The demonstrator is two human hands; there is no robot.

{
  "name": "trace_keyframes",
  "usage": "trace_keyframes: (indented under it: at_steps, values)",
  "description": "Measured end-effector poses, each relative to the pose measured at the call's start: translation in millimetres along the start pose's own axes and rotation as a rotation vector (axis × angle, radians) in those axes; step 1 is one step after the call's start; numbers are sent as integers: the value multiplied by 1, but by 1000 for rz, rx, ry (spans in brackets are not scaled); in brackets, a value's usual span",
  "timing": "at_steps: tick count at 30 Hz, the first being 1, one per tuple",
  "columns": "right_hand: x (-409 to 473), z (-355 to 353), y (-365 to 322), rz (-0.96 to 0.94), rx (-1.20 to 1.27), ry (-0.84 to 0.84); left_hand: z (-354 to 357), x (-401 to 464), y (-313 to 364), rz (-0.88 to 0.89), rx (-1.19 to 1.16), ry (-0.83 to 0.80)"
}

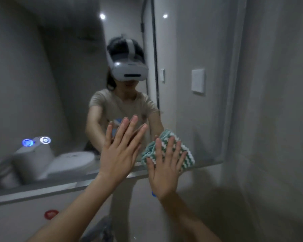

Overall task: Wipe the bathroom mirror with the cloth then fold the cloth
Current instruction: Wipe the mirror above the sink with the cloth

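The bathroom mirror fills the left and middle of the head view, its lower edge running from lower left up to the right. My right hand presses a green-and-white striped cloth flat against the glass near the mirror's lower right corner, fingers straight and spread. My left hand lies flat on the glass just left of it, fingers straight, holding nothing. The reflection shows a person with a headset reaching forward with both arms.
A grey ledge runs under the mirror. A white wall switch sits on the wall right of the mirror. A toilet with lit blue buttons appears in the reflection. A grey faucet and a red sticker lie below.
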State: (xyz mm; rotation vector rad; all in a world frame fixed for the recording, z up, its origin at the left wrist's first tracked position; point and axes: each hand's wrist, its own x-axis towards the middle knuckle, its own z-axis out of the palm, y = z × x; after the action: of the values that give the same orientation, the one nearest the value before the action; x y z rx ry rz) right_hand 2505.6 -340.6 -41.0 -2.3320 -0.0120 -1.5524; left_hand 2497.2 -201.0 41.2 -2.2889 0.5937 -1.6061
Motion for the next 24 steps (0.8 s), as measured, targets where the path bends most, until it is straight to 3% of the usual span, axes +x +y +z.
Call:
trace_keyframes:
  at_steps: [7,12,18,24]
  values:
    - [12,6,-80,-213,-67,-48,-33,-27,-89,-105,136,0]
    - [71,-7,-123,-354,-72,-11,-49,-21,-134,-166,161,-27]
    - [163,-35,-188,-347,-60,69,-71,32,-191,-282,177,15]
    - [189,-34,-242,-418,-101,128,-91,48,-251,-443,133,55]
